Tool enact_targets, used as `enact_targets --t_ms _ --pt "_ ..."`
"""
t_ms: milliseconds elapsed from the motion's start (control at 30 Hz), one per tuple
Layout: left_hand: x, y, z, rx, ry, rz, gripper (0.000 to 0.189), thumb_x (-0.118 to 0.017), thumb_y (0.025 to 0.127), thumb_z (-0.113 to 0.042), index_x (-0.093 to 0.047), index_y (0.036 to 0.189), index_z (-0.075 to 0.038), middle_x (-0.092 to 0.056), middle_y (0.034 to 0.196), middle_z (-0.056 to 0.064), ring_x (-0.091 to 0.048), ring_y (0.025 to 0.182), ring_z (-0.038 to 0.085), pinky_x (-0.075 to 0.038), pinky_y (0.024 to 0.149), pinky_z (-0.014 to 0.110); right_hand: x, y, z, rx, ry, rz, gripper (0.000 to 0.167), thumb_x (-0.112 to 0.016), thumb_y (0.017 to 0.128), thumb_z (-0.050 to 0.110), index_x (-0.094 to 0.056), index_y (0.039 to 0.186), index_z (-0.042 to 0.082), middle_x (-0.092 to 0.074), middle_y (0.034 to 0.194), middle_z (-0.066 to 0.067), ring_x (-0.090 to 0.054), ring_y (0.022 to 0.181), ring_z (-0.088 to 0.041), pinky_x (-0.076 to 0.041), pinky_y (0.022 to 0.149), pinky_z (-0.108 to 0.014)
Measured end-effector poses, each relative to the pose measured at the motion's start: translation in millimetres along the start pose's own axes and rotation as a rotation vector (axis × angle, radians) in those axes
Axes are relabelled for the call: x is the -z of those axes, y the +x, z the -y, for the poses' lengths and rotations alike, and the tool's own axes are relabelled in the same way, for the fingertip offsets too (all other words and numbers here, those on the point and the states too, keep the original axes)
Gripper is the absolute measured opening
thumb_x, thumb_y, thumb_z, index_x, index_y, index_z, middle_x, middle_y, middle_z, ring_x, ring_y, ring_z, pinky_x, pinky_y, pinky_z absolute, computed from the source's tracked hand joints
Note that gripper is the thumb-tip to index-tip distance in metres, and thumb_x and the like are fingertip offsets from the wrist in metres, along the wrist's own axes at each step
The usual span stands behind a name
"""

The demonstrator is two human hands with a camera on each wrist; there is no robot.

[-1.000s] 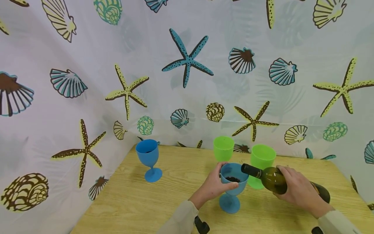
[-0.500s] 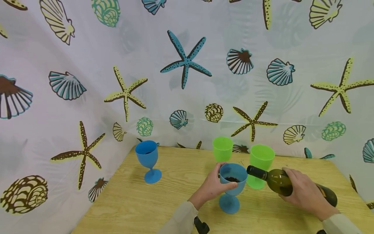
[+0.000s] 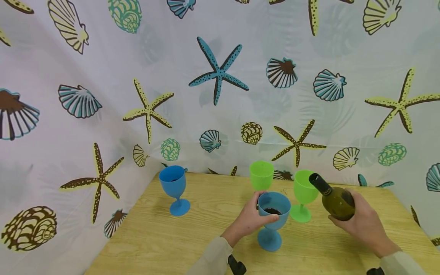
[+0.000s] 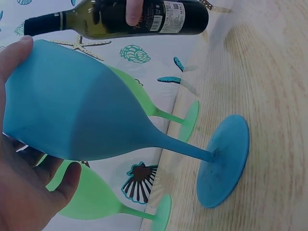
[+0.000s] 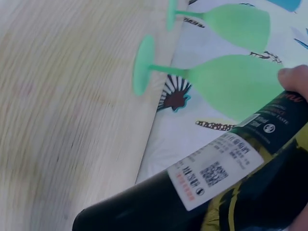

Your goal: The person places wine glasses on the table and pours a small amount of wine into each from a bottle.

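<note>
My left hand (image 3: 249,218) grips the bowl of a blue goblet (image 3: 281,221) with dark liquid inside. In the left wrist view the thumb and fingers curl round the bowl, and the goblet's base (image 4: 225,161) is down at the tabletop. To the right, my right hand (image 3: 366,225) holds a dark green wine bottle (image 3: 338,204) around its body. The bottle tilts, its uncapped neck pointing up and left, apart from the goblet's rim. A label with a printed code (image 5: 214,171) shows on the bottle in the right wrist view.
Two green goblets stand behind: one (image 3: 304,193) beside the bottle neck, another (image 3: 261,176) partly hidden by my left hand. A second blue goblet (image 3: 173,187) with dark liquid stands far left on the wooden table (image 3: 154,244). A shell-and-starfish curtain (image 3: 237,110) hangs behind.
The bottle has swung right, away from the blue goblet's rim, and its neck has risen from nearly level to a steeper tilt. My left hand and the goblet have stayed in place.
</note>
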State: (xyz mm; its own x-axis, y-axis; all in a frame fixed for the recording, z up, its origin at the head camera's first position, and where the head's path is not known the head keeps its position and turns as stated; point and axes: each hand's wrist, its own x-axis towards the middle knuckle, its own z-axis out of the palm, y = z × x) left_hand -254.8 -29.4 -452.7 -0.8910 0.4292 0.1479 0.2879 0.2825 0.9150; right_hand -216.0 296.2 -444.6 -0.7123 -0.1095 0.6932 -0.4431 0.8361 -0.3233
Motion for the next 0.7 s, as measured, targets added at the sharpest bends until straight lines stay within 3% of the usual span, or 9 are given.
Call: enact_targets --t_ms 233,500,700 --pt "-0.9 -1.1 1.0 0.009 -0.006 -0.001 0.076 -0.071 0.084 -0.036 -0.030 0.146 -0.020 -0.041 0.140 0.005 -0.042 0.126 0.027 -0.041 0.096 0.048 -7.0 -0.5 9.7 -0.175 0.114 -0.100 0.087 -0.091 0.055 0.012 -0.045 0.127 -0.003 -0.057 0.108 -0.023 -0.058 0.091 -0.039 -0.046 0.072 -0.051" --pt "-0.8 -2.9 1.0 0.010 -0.019 0.007 0.077 -0.071 0.085 -0.036 -0.029 0.147 -0.019 -0.040 0.142 0.006 -0.041 0.127 0.027 -0.040 0.096 0.048 -17.0 2.7 25.1 -0.450 0.251 -0.204 0.082 -0.087 0.062 0.008 -0.042 0.130 -0.001 -0.056 0.114 -0.021 -0.054 0.096 -0.033 -0.044 0.080 -0.051" --pt "-0.5 -3.4 -0.2 0.014 -0.024 0.007 0.078 -0.071 0.084 -0.037 -0.028 0.147 -0.020 -0.039 0.143 0.005 -0.040 0.129 0.027 -0.040 0.097 0.048 -24.2 3.7 28.4 -0.580 0.360 -0.206 0.082 -0.084 0.069 0.012 -0.036 0.135 0.001 -0.052 0.121 -0.022 -0.051 0.106 -0.036 -0.040 0.089 -0.055"
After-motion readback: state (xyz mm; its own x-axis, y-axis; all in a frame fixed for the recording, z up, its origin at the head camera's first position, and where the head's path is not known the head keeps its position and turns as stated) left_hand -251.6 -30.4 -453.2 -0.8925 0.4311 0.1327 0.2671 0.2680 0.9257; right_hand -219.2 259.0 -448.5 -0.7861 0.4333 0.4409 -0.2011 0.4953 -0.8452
